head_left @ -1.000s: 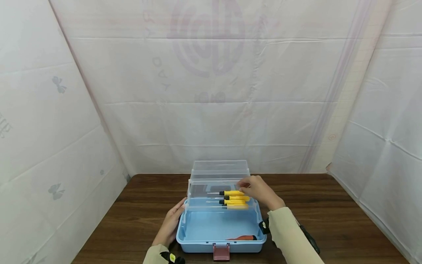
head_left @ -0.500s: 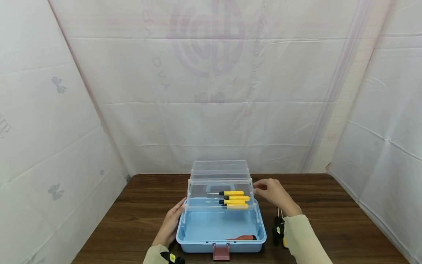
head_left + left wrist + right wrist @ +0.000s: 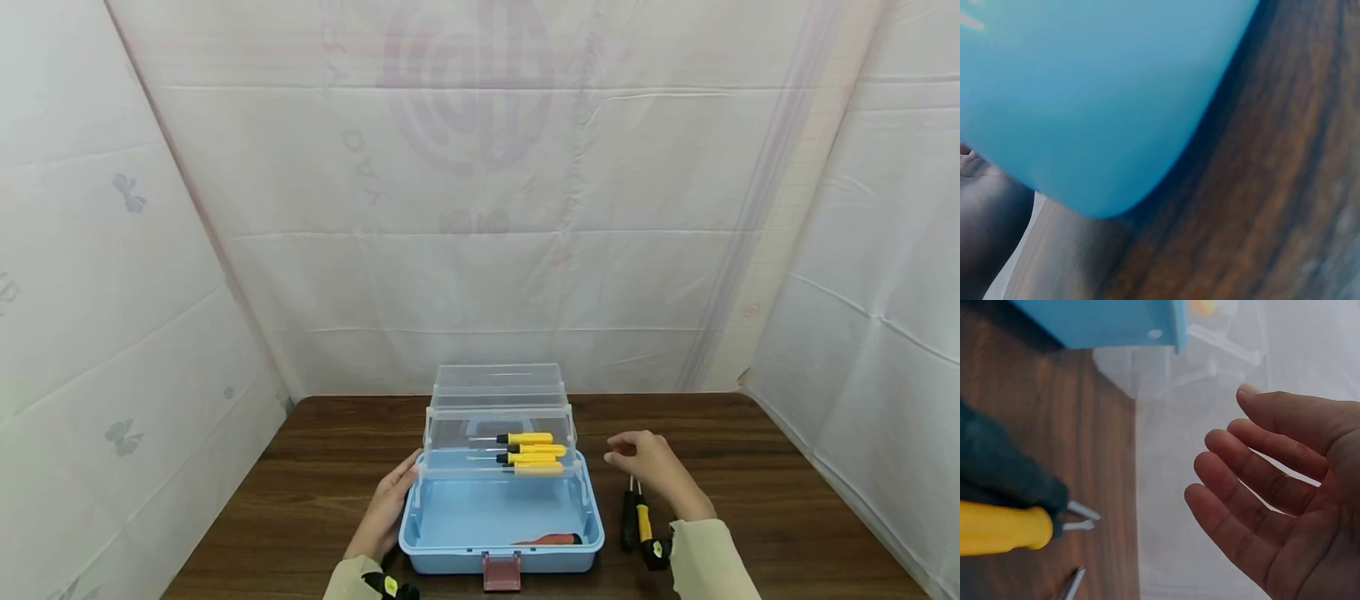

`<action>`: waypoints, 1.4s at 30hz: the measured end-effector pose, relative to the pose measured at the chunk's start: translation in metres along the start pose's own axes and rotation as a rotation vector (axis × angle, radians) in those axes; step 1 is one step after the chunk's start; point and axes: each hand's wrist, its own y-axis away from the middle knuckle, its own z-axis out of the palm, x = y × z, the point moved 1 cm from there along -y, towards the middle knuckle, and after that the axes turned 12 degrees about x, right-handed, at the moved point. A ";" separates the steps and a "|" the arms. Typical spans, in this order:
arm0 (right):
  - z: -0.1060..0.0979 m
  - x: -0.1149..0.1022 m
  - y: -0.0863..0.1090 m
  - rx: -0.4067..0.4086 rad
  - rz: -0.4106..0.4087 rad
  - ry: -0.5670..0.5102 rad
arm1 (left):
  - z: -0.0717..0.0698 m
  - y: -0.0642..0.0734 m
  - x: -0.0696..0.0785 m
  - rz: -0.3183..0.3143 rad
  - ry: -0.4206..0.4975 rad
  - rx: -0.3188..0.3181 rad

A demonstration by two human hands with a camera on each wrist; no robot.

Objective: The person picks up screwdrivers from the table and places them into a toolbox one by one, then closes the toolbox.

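A light-blue toolbox point(image 3: 495, 512) stands raised open, with a clear tray point(image 3: 450, 429) lifted at its back. Several yellow-handled screwdrivers point(image 3: 527, 438) lie in that tray, and an orange-red handled tool point(image 3: 553, 539) lies in the box bottom. My left hand point(image 3: 386, 504) rests along the box's left side, fingers straight near the back corner. Right of the box, my right hand point(image 3: 651, 467) hovers with nothing in it, fingers loosely bent and apart. Near its wrist lie a black-handled screwdriver point(image 3: 628, 521) and a yellow-and-black one point(image 3: 643, 517).
The brown wooden table point(image 3: 300, 500) extends to both sides of the box. A pink latch point(image 3: 502, 572) hangs at the box front. White sheeting point(image 3: 480, 292) stands behind the table and on both sides. Another metal tip point(image 3: 1074, 581) shows in the right wrist view.
My right hand has moved right and down, away from the screwdrivers in the tray, to beside the box. The loose screwdrivers on the right have come into view. My left hand has stayed put.
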 end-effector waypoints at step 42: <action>0.009 0.060 0.038 -0.176 0.367 -0.043 | -0.001 -0.001 0.001 -0.009 0.001 -0.002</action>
